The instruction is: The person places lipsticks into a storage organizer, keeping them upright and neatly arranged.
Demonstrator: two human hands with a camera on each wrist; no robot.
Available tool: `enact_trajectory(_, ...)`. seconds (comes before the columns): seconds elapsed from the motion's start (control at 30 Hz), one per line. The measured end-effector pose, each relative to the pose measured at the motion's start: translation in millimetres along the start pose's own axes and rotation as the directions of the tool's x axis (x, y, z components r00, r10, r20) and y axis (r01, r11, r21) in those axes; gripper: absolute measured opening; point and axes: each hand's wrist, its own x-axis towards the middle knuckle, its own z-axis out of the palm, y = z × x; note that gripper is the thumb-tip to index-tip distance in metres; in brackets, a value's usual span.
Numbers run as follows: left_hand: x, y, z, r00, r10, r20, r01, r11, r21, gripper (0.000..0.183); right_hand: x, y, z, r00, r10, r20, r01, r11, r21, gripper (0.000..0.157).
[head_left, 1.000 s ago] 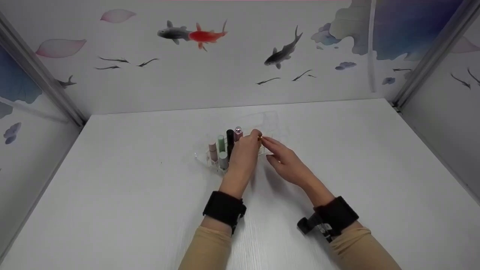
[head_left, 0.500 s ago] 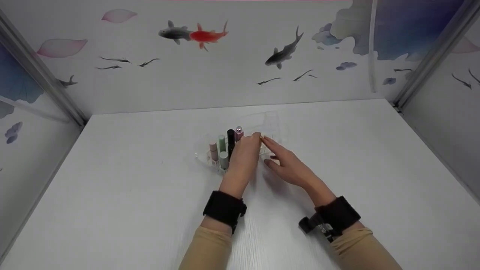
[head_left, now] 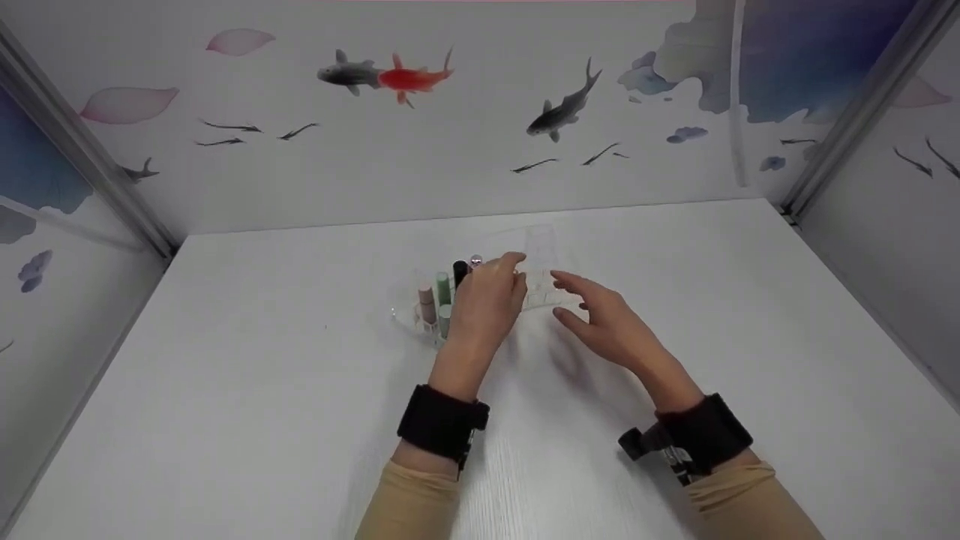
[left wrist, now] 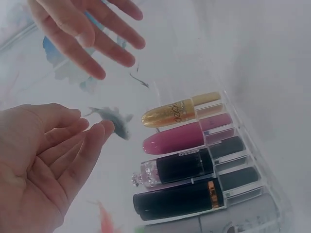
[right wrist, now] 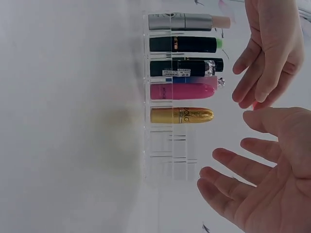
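Observation:
A clear plastic holder [head_left: 551, 294] stands on the table with several lipsticks upright in its slots. My left hand [head_left: 487, 296] is above it, its fingers loosely bent and holding nothing, and hides some of the tubes in the head view. Facing it from the right is my right hand [head_left: 606, 326], fingers spread and apart from the holder. The right wrist view shows a gold lipstick [right wrist: 182, 115] beside a bright pink lipstick [right wrist: 182, 91]. Black tubes [left wrist: 177, 200] and a silver tube [right wrist: 180, 22] with a pale pink top follow in the row.
Unfilled slots [right wrist: 167, 153] of the holder lie on the gold lipstick's right side. Pale pink [head_left: 427, 304] and green [head_left: 443, 283] tubes stand at the holder's left end. A white wall [head_left: 420, 172] with painted fish rises behind the table [head_left: 262, 390].
The fingertips of both hands met around a small gold thing before; now they are apart. My right hand has drawn back to the right, and my left fingers have lifted and loosened.

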Motion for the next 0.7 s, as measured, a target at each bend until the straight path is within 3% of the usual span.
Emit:
enact_trajectory(0.2, -6.4, -10.1, -14.7, 0.999, 0.001, -0.045, 0.0, 1.0, 0.02, 0.026, -7.7, 1.8, -10.4, 0.999, 0.047, -0.002, -0.047, 0.996, -0.07, 0.057)
enact_trajectory(0.43, -13.3, -37.7, -31.9, 0.996, 0.017, -0.088, -0.007, 0.994, 0.107, 0.036, -15.6, 1.9, -28.5, 0.993, 0.115, 0.014, -0.114, 0.99, -0.083, 0.064)
enact_trajectory(0.7, -31.4, -80.7, -52.2, 0.997, -0.069, 0.029, 0.058, 0.962, 0.268, 0.074, -26.3, 13.8, -34.7, 0.996, 0.084, 0.005, -0.083, 0.991, -0.106, 0.068)
